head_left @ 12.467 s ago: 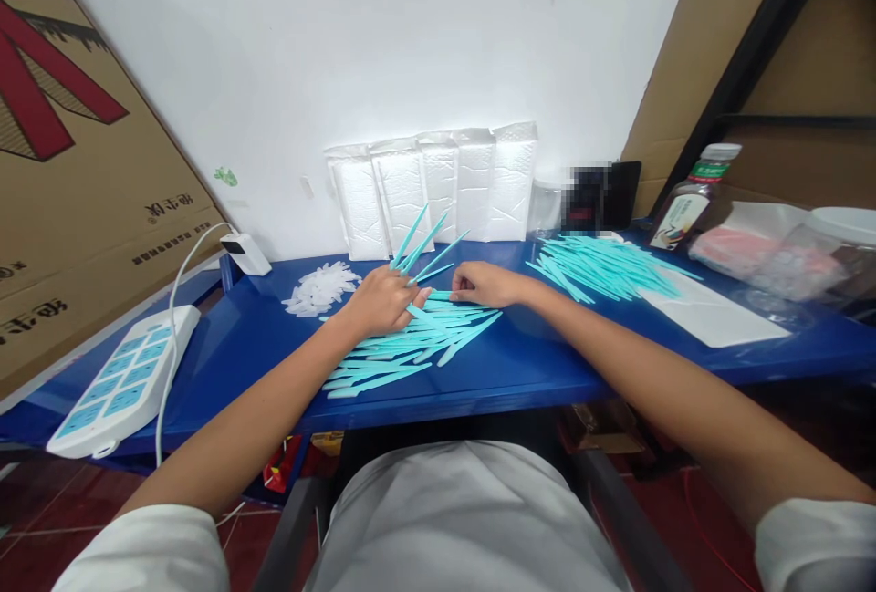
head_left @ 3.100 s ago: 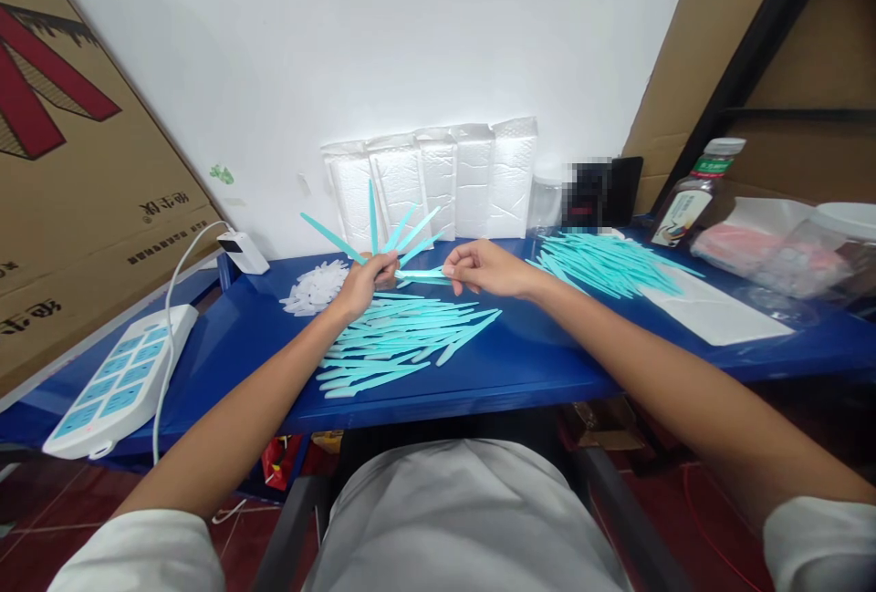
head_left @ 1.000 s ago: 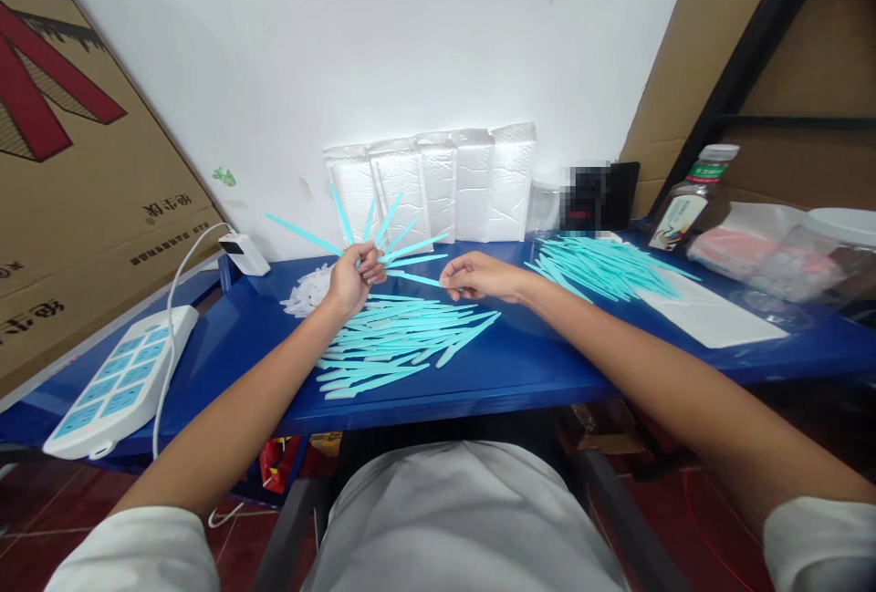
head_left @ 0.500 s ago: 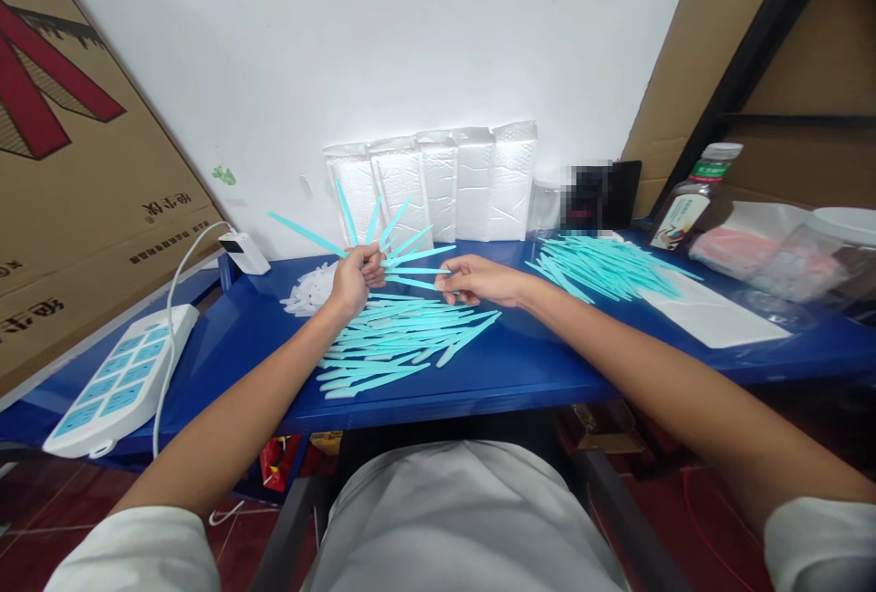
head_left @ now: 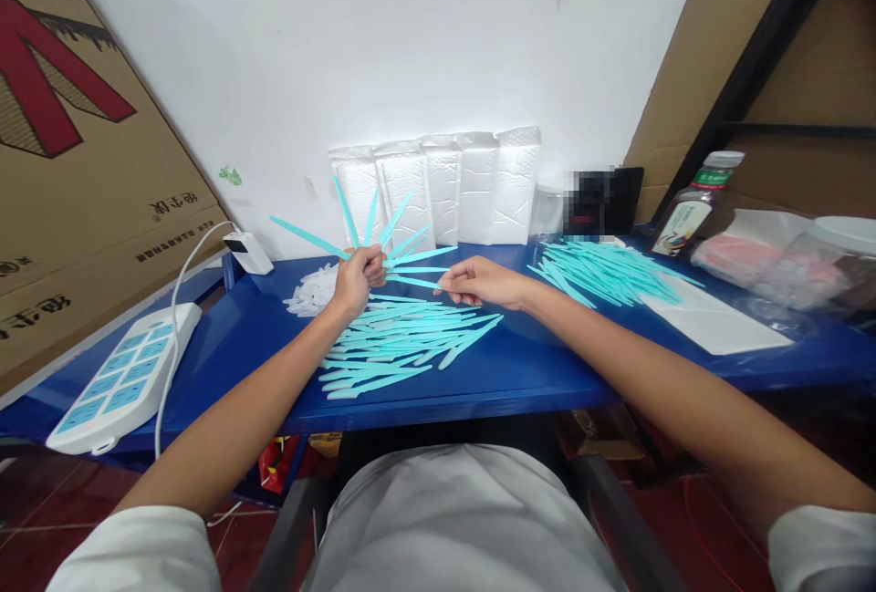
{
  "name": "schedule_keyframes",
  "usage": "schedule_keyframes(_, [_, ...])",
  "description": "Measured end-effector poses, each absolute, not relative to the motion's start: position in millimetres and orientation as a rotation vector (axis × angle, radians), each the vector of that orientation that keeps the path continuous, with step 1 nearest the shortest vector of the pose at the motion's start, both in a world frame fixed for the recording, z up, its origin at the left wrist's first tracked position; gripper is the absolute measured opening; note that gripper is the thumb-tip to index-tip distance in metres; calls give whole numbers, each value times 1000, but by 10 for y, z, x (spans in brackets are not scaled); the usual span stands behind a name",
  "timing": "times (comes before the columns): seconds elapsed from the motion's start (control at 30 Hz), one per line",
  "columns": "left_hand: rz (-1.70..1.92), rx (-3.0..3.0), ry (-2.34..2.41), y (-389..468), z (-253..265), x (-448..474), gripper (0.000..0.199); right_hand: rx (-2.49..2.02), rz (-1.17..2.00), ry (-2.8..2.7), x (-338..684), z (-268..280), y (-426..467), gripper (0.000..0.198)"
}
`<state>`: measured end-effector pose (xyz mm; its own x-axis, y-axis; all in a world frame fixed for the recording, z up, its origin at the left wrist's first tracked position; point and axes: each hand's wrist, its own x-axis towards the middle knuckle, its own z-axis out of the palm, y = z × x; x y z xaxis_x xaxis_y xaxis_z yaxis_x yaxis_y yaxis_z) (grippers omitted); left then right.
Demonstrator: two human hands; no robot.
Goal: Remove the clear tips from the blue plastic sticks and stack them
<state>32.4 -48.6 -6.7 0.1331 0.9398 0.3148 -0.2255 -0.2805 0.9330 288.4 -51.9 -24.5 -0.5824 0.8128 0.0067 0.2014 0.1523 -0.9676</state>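
My left hand (head_left: 361, 280) is closed around a fan of slim, tapered turquoise plastic sticks (head_left: 403, 220), which spread up, left and right out of the fist. To its right, my right hand (head_left: 472, 282) pinches the tip of the lowest stick in the fan between thumb and fingers. Below both hands lies a loose pile of turquoise sticks with paler ends (head_left: 411, 341) on the blue table (head_left: 534, 373). Beside my left hand is a heap of small whitish translucent pieces (head_left: 311, 291), partly covered by that hand.
Another pile of turquoise sticks (head_left: 602, 271) lies on a white sheet (head_left: 718, 323) at right. White padded envelopes (head_left: 442, 195) lean on the wall. A bottle (head_left: 694, 204), a clear jar (head_left: 845, 245) and a pink-filled bag (head_left: 766, 254) stand far right. A power strip (head_left: 127, 378) with a cable lies left.
The camera view has shifted slightly. Both hands keep almost the same place, with my right fingers still at the lowest stick's tip.
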Motion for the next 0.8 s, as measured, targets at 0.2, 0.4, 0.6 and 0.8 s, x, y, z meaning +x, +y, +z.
schedule_keyframes(0.2, [1364, 1329, 778, -505, -86, 353, 55, -906, 1507, -1937, 2905, -222, -532, 49])
schedule_keyframes(0.4, [1450, 1317, 823, -508, -71, 357, 53, -917, 1490, -1972, 2875, -228, -535, 53])
schedule_keyframes(0.6, [1530, 1377, 819, -510, -51, 338, 50, -897, 1496, -1927, 2860, -256, -518, 51])
schedule_keyframes(0.8, [1555, 1386, 854, -504, -63, 339, 51, -851, 1490, -1929, 2871, -262, -492, 56])
